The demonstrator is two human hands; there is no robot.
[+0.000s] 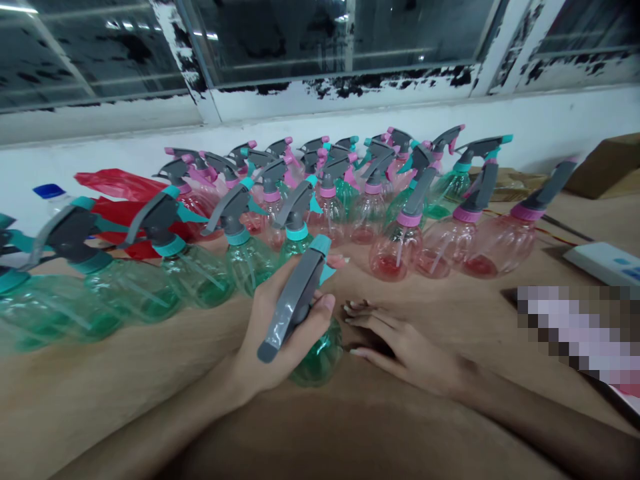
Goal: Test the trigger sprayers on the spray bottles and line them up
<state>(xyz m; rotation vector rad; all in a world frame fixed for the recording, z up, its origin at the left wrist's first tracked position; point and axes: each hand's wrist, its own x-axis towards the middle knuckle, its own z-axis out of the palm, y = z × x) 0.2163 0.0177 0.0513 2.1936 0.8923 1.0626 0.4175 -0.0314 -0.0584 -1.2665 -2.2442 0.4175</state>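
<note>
My left hand (273, 340) is wrapped round the neck of a green spray bottle (320, 357), just under its grey and teal trigger head (295, 300). That bottle stands upright close in front of me. To its right, my right hand (400, 340) rests low over the table with fingers stretched out, holding nothing. Its fingertips are near the bottle but apart from it. Green spray bottles (197, 277) with teal collars line up on the left. Pink spray bottles (395, 253) with pink collars stand ahead on the right.
Behind the front bottles, several more pink and green ones crowd toward the white wall (525, 120). Red plastic bags (120, 187) and a blue-capped bottle (50, 193) lie at the left. A cardboard box (607, 167), wires and a white device (605, 263) occupy the right of the table (440, 300).
</note>
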